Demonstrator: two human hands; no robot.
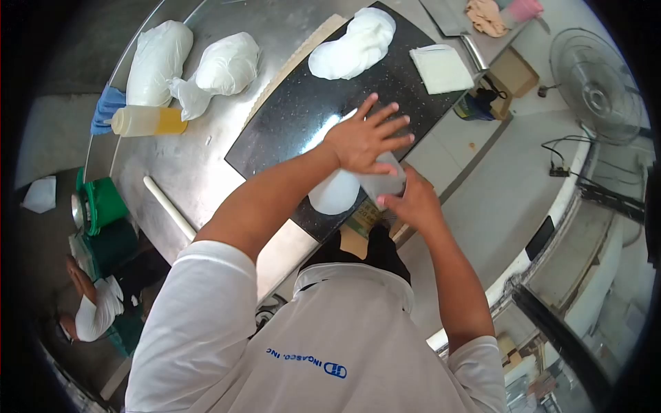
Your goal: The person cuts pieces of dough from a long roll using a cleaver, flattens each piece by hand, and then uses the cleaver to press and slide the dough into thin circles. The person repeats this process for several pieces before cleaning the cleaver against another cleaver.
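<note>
My left hand (365, 141) is over the black stone slab (275, 138), fingers spread, its lower edge close to a pale, boxy, translucent container (385, 180). My right hand (418, 199) grips that container from the right, at the slab's near right edge; what is inside cannot be made out. Beside the container a flat, round white piece that looks like dough (334, 193) lies on the slab, partly behind my left forearm. Farther back rests a larger lumpy white mass (354, 45), also dough-like. A stack of white square sheets (441, 69) lies at the slab's right side.
On the metal table (200, 151) are two white plastic bags (160, 62) (227, 63), a squeeze bottle of yellow liquid (149, 122), a blue cloth (108, 110) and a white rod (170, 208). A fan (593, 89) stands right. Another person (103, 303) sits lower left.
</note>
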